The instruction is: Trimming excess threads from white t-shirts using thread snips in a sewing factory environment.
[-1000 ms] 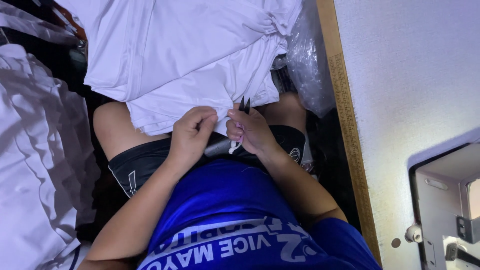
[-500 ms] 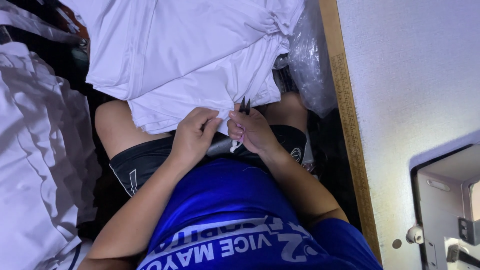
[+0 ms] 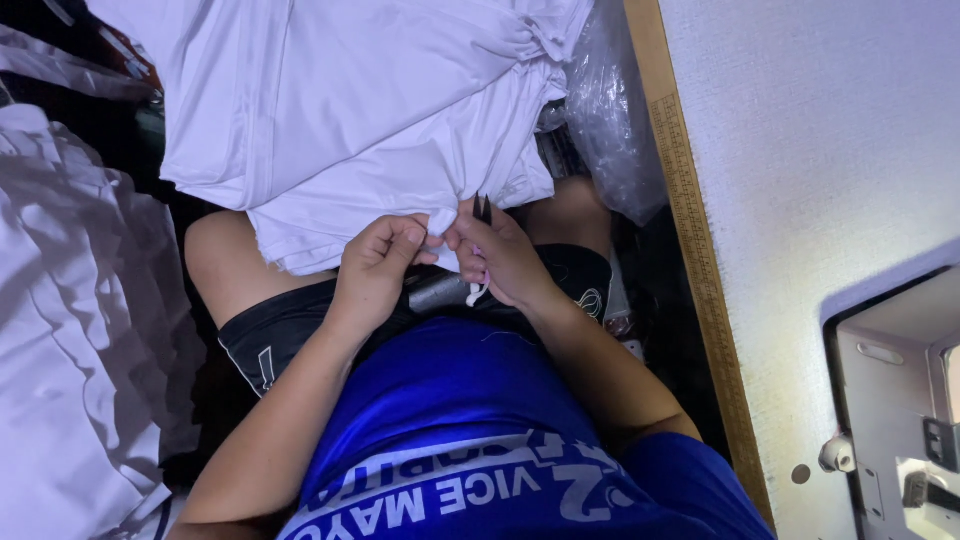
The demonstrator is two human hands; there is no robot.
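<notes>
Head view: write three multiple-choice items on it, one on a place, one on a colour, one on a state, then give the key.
1. Where does the white garment lie?
A. over the person's lap
B. on the machine table
C. on a hanger

2. What colour is the person's shirt?
A. red
B. blue
C. green

3. What is the left hand doing?
A. hanging free
B. resting flat on the table
C. pinching the garment's edge

Key: 1 A, the cloth drapes over the thighs. 2 B, the shirt is bright blue. 3 C, its fingers close on the hem, beside the right hand, which holds small dark snips.
</notes>
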